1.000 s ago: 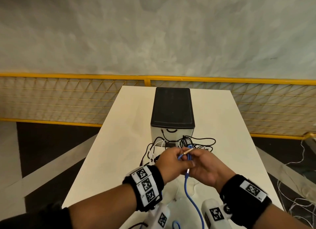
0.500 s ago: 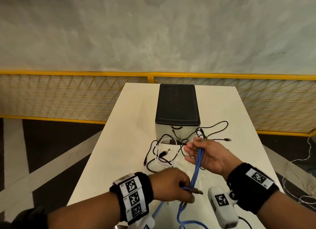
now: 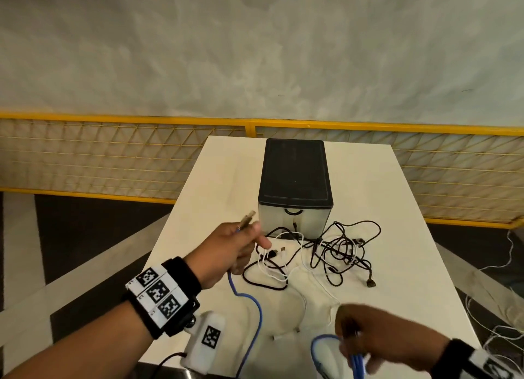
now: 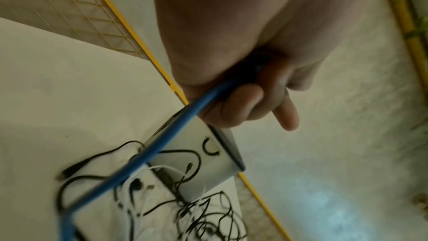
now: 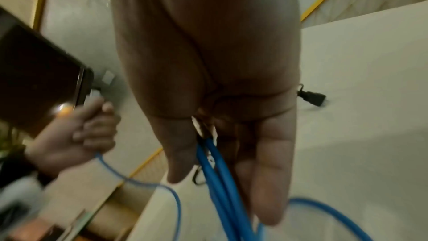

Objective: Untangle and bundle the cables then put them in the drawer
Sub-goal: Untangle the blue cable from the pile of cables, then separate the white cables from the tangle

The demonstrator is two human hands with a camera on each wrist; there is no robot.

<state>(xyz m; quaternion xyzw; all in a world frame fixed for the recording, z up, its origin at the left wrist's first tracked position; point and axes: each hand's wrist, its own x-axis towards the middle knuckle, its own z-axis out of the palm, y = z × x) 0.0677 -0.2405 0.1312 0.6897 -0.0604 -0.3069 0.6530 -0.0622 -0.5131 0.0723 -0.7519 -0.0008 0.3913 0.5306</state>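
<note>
Grey plaster wall and a yellow mesh fence (image 3: 113,157) stand behind a white counter (image 3: 397,194) in the head view. On the counter sits a box (image 3: 295,180) with a black lid, and just in front of it lies a tangle of black and white leads (image 3: 337,248). The left hand (image 3: 232,251) hangs above the counter's left part, curled round a blue cable (image 3: 256,310) just below its metal plug (image 3: 247,219), which pokes up out of the fist. The cable drops from the fist, bends across the near counter and runs to the right hand (image 3: 368,333). That hand is at the near edge, blurred, with a bunch of blue strands coming out beneath it.

From the left wrist, the fingers (image 4: 241,105) are wrapped tight about the cable, one of them sticking out loosely, with the box and leads below.

From the right wrist, the thumb and the nearly straight fingers (image 5: 271,171) pinch several blue strands between them. The left fist shows to one side, gripping its end of the cable.
</note>
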